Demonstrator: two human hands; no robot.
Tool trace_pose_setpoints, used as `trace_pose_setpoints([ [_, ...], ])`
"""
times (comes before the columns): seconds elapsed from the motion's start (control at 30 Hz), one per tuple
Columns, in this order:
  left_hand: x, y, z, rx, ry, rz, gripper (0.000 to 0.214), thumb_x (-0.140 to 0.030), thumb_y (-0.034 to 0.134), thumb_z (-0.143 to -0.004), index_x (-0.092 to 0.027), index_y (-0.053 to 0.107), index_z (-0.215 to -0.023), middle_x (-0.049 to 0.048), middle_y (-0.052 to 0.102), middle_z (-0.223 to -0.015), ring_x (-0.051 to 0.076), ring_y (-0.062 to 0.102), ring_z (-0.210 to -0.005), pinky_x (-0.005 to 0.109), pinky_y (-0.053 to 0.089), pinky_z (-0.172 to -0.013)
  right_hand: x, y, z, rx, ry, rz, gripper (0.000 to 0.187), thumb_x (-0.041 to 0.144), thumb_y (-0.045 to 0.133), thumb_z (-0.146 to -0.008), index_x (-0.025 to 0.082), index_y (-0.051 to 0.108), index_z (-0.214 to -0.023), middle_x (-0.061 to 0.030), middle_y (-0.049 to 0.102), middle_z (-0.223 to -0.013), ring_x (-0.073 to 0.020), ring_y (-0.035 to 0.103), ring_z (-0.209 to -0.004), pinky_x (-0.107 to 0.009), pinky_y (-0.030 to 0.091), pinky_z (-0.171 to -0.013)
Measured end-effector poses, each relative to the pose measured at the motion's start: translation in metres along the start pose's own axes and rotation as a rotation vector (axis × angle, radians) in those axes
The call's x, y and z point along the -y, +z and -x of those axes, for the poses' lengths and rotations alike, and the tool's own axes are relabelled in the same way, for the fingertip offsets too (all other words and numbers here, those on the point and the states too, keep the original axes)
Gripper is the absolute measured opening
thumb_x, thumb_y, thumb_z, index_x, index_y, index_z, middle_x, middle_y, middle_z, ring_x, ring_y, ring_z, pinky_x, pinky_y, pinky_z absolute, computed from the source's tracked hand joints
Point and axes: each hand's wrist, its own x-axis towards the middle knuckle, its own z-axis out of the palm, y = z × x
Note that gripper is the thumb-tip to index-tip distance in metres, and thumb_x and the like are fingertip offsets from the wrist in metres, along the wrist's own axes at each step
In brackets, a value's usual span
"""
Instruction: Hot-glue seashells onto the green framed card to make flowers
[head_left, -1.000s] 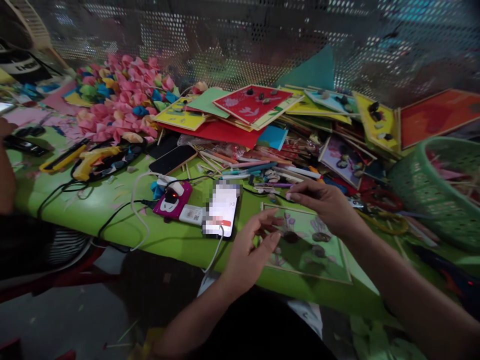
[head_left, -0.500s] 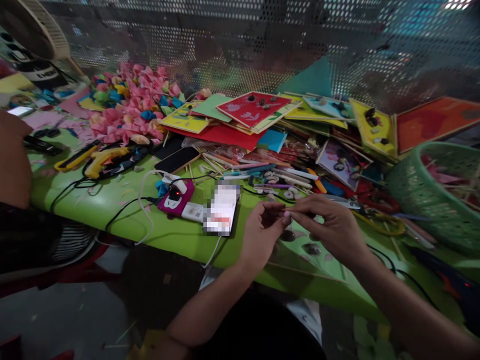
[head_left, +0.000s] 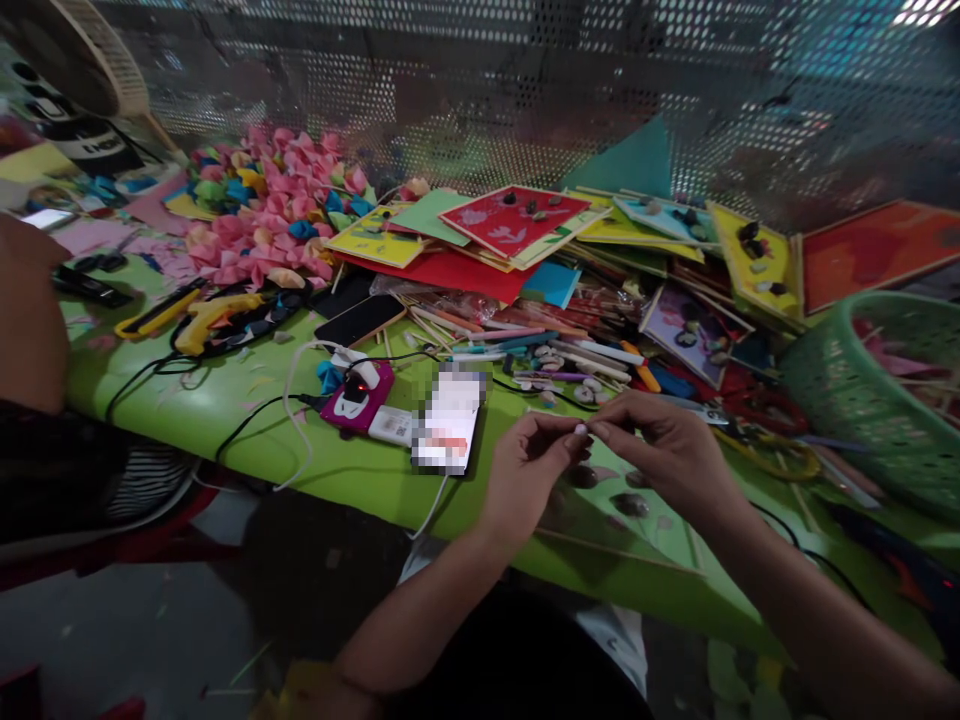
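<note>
My left hand [head_left: 523, 475] and my right hand [head_left: 664, 450] meet fingertip to fingertip over the table. Both are closed in a pinch, and what they hold between them is too small and dark to make out. Just beneath them lies a light green card [head_left: 660, 540] with a thin pale border. On it sit dark, rounded stones, one at the middle [head_left: 630, 505] and another close under my fingers [head_left: 583, 476]. My hands hide part of the card's upper side.
A lit phone [head_left: 448, 420] lies left of my hands beside a purple power strip [head_left: 360, 395]. Pens [head_left: 592, 355] and framed stone pictures [head_left: 517, 225] are heaped behind. A green basket [head_left: 862, 390] and a dark glue gun [head_left: 892, 555] stand right. Another person's arm [head_left: 30, 310] is at far left.
My fingertips stay pinched together, with only a slight shift of the fingers. The whole view has moved a little, so things appear slightly further right and lower.
</note>
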Motion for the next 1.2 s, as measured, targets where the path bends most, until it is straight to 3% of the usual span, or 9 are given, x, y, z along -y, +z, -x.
trace_pose_setpoints([
  [0.2,-0.002,-0.002,-0.001,-0.011,-0.050,0.058,0.035,-0.037,0.087,-0.073,-0.014,0.078,-0.098,0.0034,0.072,-0.081,0.011,0.062,-0.069,0.024,0.052,-0.070,-0.023,-0.007,-0.020,-0.098,0.033,0.192,0.023,0.037,0.063,-0.090,0.024,0.065,-0.072,-0.0001,0.062,-0.066,-0.0179,0.057,-0.063,-0.031,0.042,-0.058],
  [0.3,-0.001,-0.003,0.000,0.017,-0.058,0.027,0.027,-0.033,0.080,-0.077,-0.014,0.077,-0.095,0.0019,0.068,-0.074,0.010,0.059,-0.066,0.023,0.048,-0.067,-0.033,-0.006,-0.037,-0.100,-0.094,0.470,0.012,0.027,0.060,-0.090,0.023,0.072,-0.091,-0.0055,0.072,-0.088,-0.0223,0.065,-0.074,-0.035,0.047,-0.067],
  [0.33,-0.001,-0.003,0.001,0.019,-0.065,0.016,0.023,-0.033,0.078,-0.078,-0.014,0.076,-0.091,0.0010,0.066,-0.071,0.010,0.057,-0.064,0.023,0.047,-0.065,-0.035,-0.003,-0.043,-0.086,-0.149,0.532,0.020,0.022,0.058,-0.090,0.023,0.073,-0.102,-0.0079,0.074,-0.101,-0.0247,0.068,-0.085,-0.036,0.049,-0.073],
  [0.4,0.000,-0.004,0.002,0.015,-0.082,-0.006,0.019,-0.033,0.075,-0.078,-0.015,0.073,-0.086,-0.0005,0.062,-0.068,0.010,0.055,-0.061,0.023,0.046,-0.061,-0.035,0.004,-0.054,-0.018,-0.250,0.575,0.031,0.016,0.052,-0.092,0.023,0.073,-0.115,-0.0098,0.073,-0.114,-0.0264,0.069,-0.101,-0.038,0.051,-0.085],
  [0.47,0.001,-0.006,0.003,0.016,-0.096,-0.030,0.018,-0.033,0.072,-0.079,-0.016,0.070,-0.083,-0.0016,0.059,-0.068,0.010,0.052,-0.059,0.022,0.043,-0.056,-0.033,0.014,-0.065,0.119,-0.321,0.595,0.031,0.016,0.050,-0.095,0.022,0.076,-0.111,-0.0095,0.074,-0.111,-0.0253,0.069,-0.105,-0.036,0.051,-0.089],
  [0.6,0.003,-0.009,0.002,0.030,-0.126,-0.044,0.020,-0.037,0.069,-0.081,-0.018,0.063,-0.081,-0.0046,0.052,-0.065,0.007,0.045,-0.050,0.020,0.034,-0.047,-0.029,0.033,-0.086,0.378,-0.331,0.800,0.030,0.015,0.052,-0.095,0.023,0.080,-0.104,-0.0099,0.074,-0.103,-0.0264,0.067,-0.101,-0.034,0.048,-0.080],
  [0.8,0.003,-0.010,0.002,0.046,-0.095,0.038,0.033,-0.048,0.071,-0.083,-0.019,0.057,-0.078,-0.0043,0.054,-0.063,0.007,0.044,-0.049,0.020,0.035,-0.047,-0.022,0.040,-0.106,0.485,-0.365,0.892,0.023,0.013,0.056,-0.092,0.021,0.077,-0.097,-0.0109,0.073,-0.098,-0.0266,0.066,-0.094,-0.034,0.042,-0.073],
  [1.03,0.002,-0.012,0.000,-0.010,-0.110,0.149,0.023,-0.038,0.073,-0.079,-0.017,0.064,-0.085,-0.0001,0.063,-0.073,0.009,0.050,-0.055,0.022,0.040,-0.050,-0.023,0.039,-0.106,0.428,-0.346,0.806,0.019,0.021,0.056,-0.096,0.018,0.074,-0.092,-0.0123,0.074,-0.096,-0.0258,0.068,-0.092,-0.034,0.047,-0.077],
  [1.2,0.002,-0.013,-0.003,-0.069,-0.124,0.270,0.023,-0.036,0.074,-0.079,-0.017,0.066,-0.089,-0.0058,0.048,-0.063,0.005,0.036,-0.049,0.019,0.030,-0.048,-0.022,0.024,-0.084,0.260,-0.100,0.115,0.021,0.042,0.070,-0.090,0.022,0.076,-0.094,-0.0058,0.075,-0.093,-0.0206,0.068,-0.082,-0.033,0.051,-0.074],
])
